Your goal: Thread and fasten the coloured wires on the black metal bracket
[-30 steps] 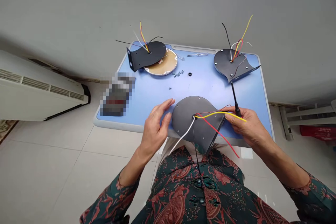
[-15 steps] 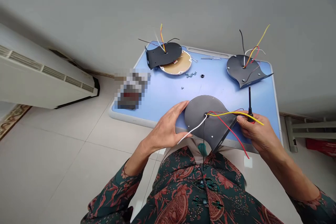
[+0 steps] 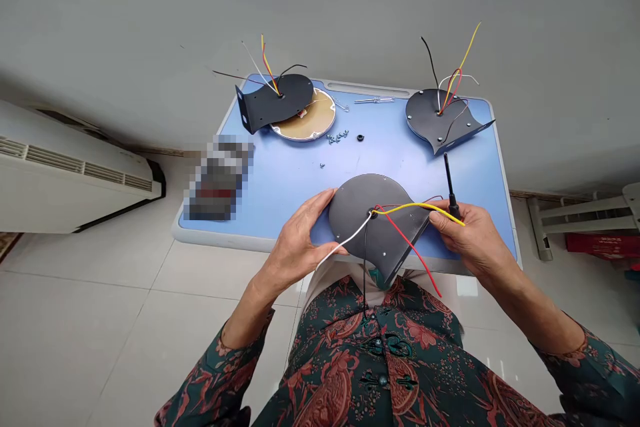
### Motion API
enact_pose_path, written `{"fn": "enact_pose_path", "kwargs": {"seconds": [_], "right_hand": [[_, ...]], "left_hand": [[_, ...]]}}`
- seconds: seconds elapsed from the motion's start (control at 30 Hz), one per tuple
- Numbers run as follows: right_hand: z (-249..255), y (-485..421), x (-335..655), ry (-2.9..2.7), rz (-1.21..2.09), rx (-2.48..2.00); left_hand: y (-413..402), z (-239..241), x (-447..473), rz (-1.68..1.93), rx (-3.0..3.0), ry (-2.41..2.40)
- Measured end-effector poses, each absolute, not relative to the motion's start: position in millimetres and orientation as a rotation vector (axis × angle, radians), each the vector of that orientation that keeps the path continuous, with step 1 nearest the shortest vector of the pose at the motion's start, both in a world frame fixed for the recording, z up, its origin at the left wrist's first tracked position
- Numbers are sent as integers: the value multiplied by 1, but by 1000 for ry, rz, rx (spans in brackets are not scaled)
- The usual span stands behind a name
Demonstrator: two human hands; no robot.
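Observation:
Between my hands, at the table's near edge, is a dark grey round plate [image 3: 357, 197] with a bent flange on its right side. White, red, yellow and black wires come out of its centre hole. My left hand [image 3: 300, 237] grips its left rim, thumb below and fingers above. At the flange corner, my right hand [image 3: 465, 230] pinches the plate between thumb and fingers. That same hand also holds a black screwdriver [image 3: 449, 180], shaft pointing up and away from me; its handle is mostly hidden by the fingers.
On the blue table [image 3: 280, 193] sit two similar wired plates, one at back right [image 3: 425, 117] and one at back left [image 3: 295, 90], resting on a tan disc [image 3: 305, 127]. Several small screws [image 3: 337, 137], a black grommet-like ring [image 3: 361, 138] and clear slim pieces [image 3: 374, 100] lie mid-table.
The view has swung, so the table and everything on it appear further left. Both hands keep their hold on the plate, and the screwdriver stays in the right hand.

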State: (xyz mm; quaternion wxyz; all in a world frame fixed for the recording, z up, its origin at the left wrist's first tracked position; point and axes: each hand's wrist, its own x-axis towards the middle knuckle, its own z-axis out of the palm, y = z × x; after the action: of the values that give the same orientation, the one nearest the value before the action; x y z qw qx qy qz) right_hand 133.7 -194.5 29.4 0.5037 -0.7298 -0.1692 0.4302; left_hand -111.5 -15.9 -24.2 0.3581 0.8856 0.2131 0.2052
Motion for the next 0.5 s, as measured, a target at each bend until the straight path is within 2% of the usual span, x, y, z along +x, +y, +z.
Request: {"fn": "enact_pose_path", "kwargs": {"seconds": [0.5], "right_hand": [[27,-197,131,-429,999,-1747]], "left_hand": [[-14,-28,-113,575,2333,482]]}}
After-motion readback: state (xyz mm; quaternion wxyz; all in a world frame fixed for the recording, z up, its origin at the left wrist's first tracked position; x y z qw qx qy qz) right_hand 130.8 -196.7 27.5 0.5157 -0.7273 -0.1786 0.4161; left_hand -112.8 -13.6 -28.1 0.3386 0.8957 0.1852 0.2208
